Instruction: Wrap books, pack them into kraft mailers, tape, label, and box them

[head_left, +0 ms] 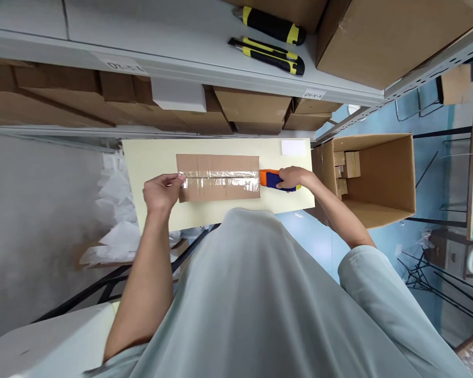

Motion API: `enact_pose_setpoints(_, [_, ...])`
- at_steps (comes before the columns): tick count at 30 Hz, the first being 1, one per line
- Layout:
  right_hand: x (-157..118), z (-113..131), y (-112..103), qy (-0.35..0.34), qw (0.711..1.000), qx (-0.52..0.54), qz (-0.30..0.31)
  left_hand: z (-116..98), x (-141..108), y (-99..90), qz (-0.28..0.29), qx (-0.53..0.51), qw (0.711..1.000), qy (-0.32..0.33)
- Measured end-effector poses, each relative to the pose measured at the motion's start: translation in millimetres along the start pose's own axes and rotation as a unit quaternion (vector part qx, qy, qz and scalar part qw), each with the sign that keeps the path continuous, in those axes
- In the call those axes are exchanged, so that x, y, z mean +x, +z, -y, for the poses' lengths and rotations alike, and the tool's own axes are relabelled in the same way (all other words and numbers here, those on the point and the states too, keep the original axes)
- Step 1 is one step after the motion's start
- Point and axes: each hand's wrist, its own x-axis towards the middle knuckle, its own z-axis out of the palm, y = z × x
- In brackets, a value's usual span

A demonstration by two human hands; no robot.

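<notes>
A long brown cardboard box [216, 193] lies on the pale yellow tabletop [150, 157]. Shiny clear tape [220, 175] runs lengthwise along its middle seam. At the box's left end, my left hand [160, 193] is closed, thumb and fingers pinched at the tape's end on the edge. My right hand [294, 178] is wrapped round an orange and dark blue tape dispenser [271, 179], which sits against the box's right end. The far side of the dispenser is hidden by my fingers.
Two yellow-and-black utility knives [274, 25] lie on the grey shelf [173, 31] above. Cardboard boxes [252, 105] line the lower shelf. A large open carton [378, 205] holding several small boxes stands right of the table. A white label [293, 147] lies at the table's back right.
</notes>
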Motion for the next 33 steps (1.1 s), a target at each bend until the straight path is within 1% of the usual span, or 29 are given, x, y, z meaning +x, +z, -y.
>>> enact_pose_setpoints(3, [-1.3,12.2,13.1,0.035,0.998,-0.003,-0.044,-13.3,-6.9,-3.8,-0.008,-0.019,0.999,-0.039])
enact_pose_setpoints(5, [-1.9,19.4,18.7,0.058,0.996,0.015,-0.062,-19.0,-10.6,-6.4,-0.001,-0.019,0.999,-0.041])
enact_pose_setpoints(8, [-4.1,30.2,22.1,0.102,0.992,0.039,-0.063,-22.6,-14.6,-10.8,-0.01,-0.027,0.999,-0.033])
enact_pose_setpoints(11, [-11.2,41.0,22.2,0.148,0.986,0.033,-0.076,-21.8,-17.6,-17.2,-0.016,-0.035,0.999,-0.025])
enact_pose_setpoints(14, [-28.5,49.9,18.9,0.178,0.978,0.012,-0.11,-20.9,-22.0,-25.5,-0.02,-0.027,0.999,-0.026])
enact_pose_setpoints(16, [-44.5,55.1,11.3,0.176,0.974,-0.002,-0.144,-25.9,-26.5,-30.2,-0.048,-0.03,0.998,-0.009])
enact_pose_setpoints(17, [-52.3,58.1,4.9,0.168,0.971,-0.011,-0.168,-32.1,-28.9,-31.9,-0.073,-0.04,0.996,0.014])
enact_pose_setpoints(19, [-65.0,66.4,-14.3,0.146,0.963,-0.031,-0.222,-53.6,-33.1,-34.9,-0.101,-0.082,0.987,0.091])
enact_pose_setpoints(21, [-71.5,80.4,-42.2,0.109,0.95,-0.028,-0.29,-86.9,-35.0,-40.0,-0.089,-0.135,0.971,0.178])
enact_pose_setpoints(23, [-71.4,101.1,-77.0,0.051,0.932,-0.009,-0.359,-126.9,-32.9,-49.9,-0.082,-0.17,0.949,0.254])
enact_pose_setpoints(25, [-66.4,126.2,-115.8,-0.018,0.909,-0.009,-0.415,-166.6,-25.6,-64.6,-0.092,-0.188,0.927,0.311])
enact_pose_setpoints(26, [-62.9,139.1,-135.2,-0.042,0.9,-0.024,-0.433,-184.4,-20.0,-73.0,-0.103,-0.191,0.917,0.333])
enact_pose_setpoints(28, [-54.7,162.5,-171.3,-0.059,0.884,-0.06,-0.459,-213.5,-6.4,-89.7,-0.13,-0.186,0.903,0.365])
enact_pose_setpoints(30, [-45.8,180.1,-200.1,-0.047,0.875,-0.08,-0.475,-232.2,7.4,-102.6,-0.158,-0.172,0.895,0.381])
enact_pose_setpoints(31, [-41.0,186.3,-211.0,-0.039,0.872,-0.084,-0.48,-237.5,13.1,-106.7,-0.168,-0.164,0.893,0.384])
enact_pose_setpoints(33, [-30.9,193.8,-226.2,-0.029,0.867,-0.089,-0.489,-241.0,20.8,-109.3,-0.176,-0.149,0.891,0.39])
